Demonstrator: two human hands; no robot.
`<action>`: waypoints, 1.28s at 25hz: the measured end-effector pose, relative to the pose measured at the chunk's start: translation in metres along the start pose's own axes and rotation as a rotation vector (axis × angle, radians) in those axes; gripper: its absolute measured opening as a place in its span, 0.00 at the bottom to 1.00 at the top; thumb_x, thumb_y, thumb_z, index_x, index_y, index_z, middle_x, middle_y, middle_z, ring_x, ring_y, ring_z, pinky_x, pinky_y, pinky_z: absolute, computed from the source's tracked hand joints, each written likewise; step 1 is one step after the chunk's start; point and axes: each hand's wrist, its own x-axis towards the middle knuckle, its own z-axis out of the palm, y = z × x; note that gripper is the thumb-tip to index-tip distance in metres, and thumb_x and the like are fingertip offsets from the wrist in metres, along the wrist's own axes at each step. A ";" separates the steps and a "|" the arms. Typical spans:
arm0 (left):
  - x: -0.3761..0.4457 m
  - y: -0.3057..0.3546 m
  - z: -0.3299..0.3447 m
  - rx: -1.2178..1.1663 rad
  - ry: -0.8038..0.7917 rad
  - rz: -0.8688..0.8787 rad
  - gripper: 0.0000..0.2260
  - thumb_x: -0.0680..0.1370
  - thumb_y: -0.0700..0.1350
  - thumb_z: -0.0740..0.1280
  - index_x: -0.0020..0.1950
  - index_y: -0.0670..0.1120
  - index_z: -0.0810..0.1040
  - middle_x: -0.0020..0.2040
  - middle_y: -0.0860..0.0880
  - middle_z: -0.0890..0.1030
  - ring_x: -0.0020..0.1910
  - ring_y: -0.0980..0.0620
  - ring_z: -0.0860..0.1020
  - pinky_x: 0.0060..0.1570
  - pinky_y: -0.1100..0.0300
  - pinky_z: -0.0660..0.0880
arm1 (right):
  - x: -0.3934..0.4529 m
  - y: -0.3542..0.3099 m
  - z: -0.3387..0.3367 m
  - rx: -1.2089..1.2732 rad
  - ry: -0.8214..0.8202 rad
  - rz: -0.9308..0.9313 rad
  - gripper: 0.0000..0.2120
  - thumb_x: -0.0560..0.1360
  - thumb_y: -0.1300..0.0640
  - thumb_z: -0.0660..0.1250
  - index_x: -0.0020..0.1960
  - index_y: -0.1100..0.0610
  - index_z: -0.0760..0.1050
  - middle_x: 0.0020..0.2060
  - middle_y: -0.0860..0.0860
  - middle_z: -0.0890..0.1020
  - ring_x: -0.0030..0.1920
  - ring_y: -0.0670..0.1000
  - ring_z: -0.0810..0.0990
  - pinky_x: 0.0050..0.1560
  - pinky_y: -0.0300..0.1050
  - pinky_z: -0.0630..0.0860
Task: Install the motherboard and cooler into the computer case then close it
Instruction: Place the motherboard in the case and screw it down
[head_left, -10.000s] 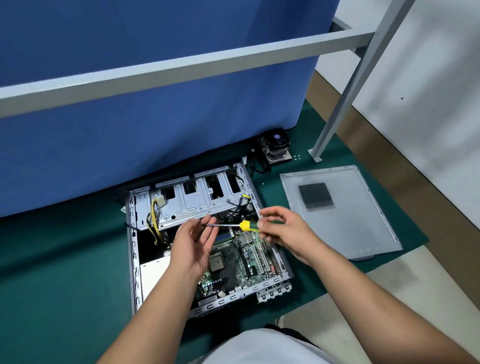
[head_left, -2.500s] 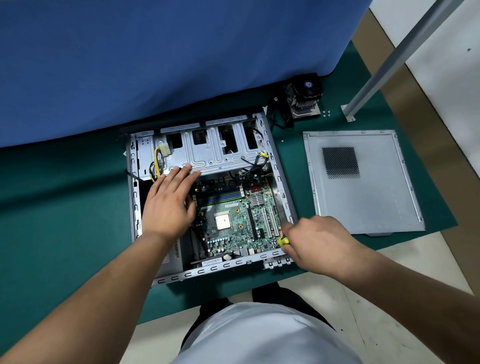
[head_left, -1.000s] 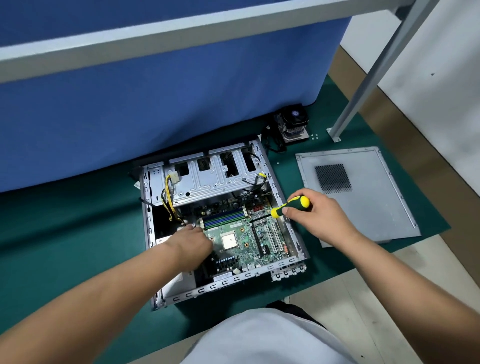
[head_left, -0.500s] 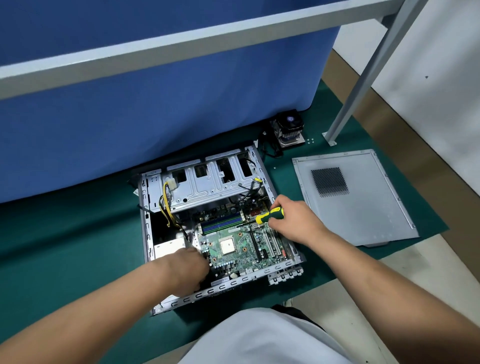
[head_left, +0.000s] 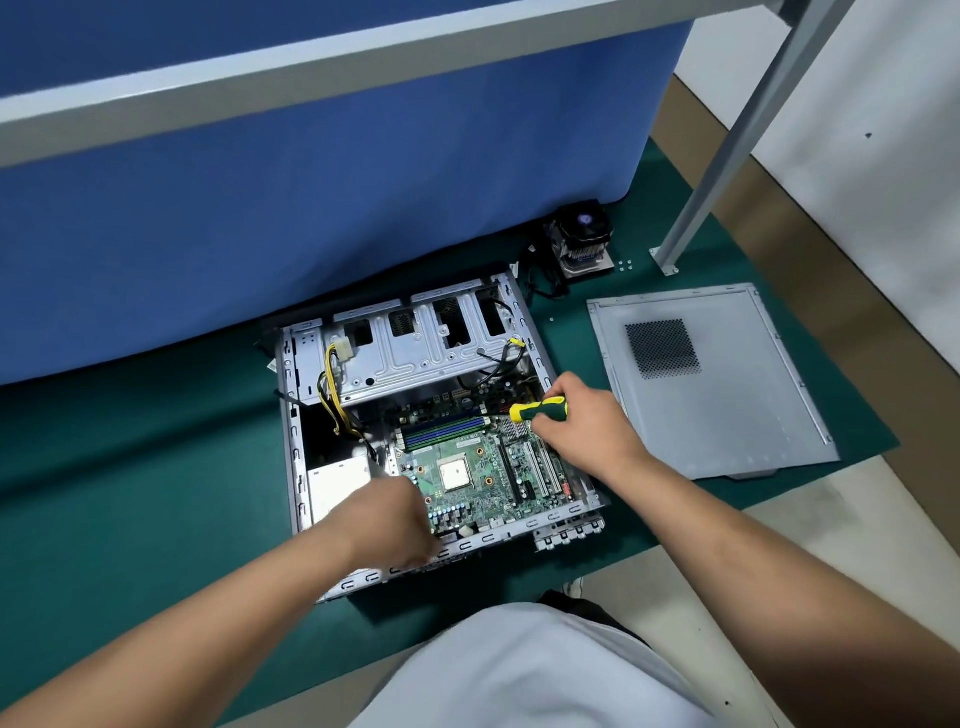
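Head view: cooler (head_left: 582, 244) beside side panel (head_left: 727, 395).

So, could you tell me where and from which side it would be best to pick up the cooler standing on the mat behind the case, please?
Probably by the two opposite sides of the cooler, coming down from above. It stands upright on the green mat with the fan on top and the finned block below, so the sides look free. Its black cable trails to the left, so lift gently.

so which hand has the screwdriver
The right hand: its fingers curl round the yellow and green screwdriver over the motherboard's far right area. The left hand holds no tool, low at the board's near left.
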 end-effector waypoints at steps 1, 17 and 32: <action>0.000 0.006 0.002 0.021 0.012 0.041 0.12 0.75 0.50 0.71 0.33 0.47 0.82 0.29 0.52 0.80 0.27 0.54 0.77 0.39 0.61 0.74 | 0.000 0.000 0.000 0.002 0.004 0.002 0.10 0.73 0.46 0.69 0.49 0.47 0.71 0.37 0.45 0.80 0.33 0.48 0.80 0.30 0.43 0.75; 0.042 -0.035 -0.037 -0.690 0.172 0.228 0.04 0.81 0.47 0.70 0.50 0.48 0.83 0.45 0.51 0.87 0.45 0.52 0.85 0.47 0.59 0.78 | 0.018 0.022 -0.036 0.633 -0.233 0.253 0.10 0.64 0.59 0.68 0.45 0.52 0.77 0.34 0.50 0.83 0.31 0.48 0.76 0.30 0.42 0.68; 0.197 -0.018 -0.096 0.120 0.893 0.074 0.25 0.85 0.63 0.46 0.82 0.66 0.46 0.84 0.58 0.45 0.83 0.53 0.40 0.79 0.51 0.35 | 0.165 0.065 -0.014 0.775 -0.084 0.486 0.09 0.75 0.66 0.70 0.46 0.55 0.72 0.40 0.54 0.84 0.35 0.51 0.80 0.39 0.48 0.77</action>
